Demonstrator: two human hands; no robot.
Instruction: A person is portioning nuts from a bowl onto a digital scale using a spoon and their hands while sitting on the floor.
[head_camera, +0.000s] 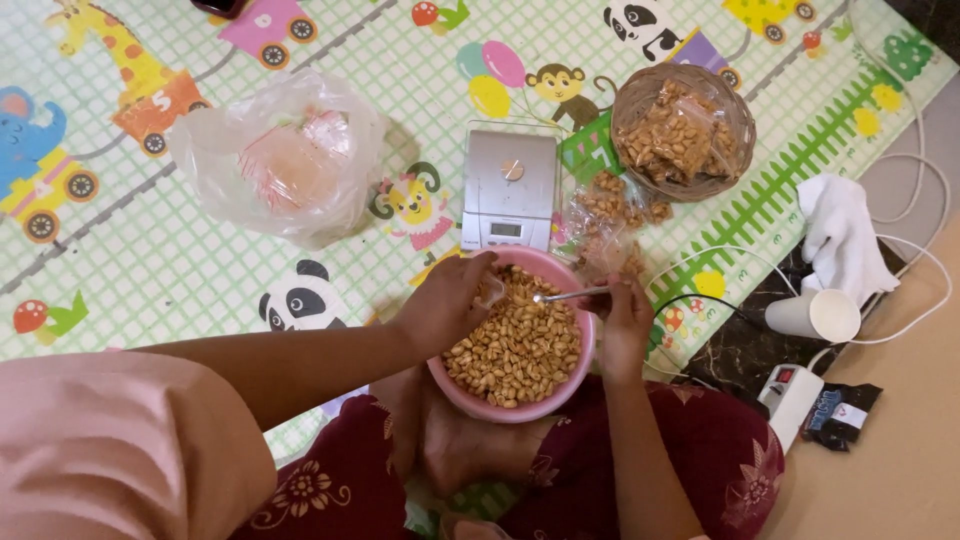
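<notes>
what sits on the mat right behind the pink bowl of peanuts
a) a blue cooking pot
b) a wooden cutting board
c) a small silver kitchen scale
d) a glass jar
c, a small silver kitchen scale stands on the play mat just beyond the far rim of the pink bowl of peanuts.

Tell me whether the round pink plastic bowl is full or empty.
Nearly full: the round pink plastic bowl holds peanuts heaped close to its rim, between the left hand and right hand.
</notes>
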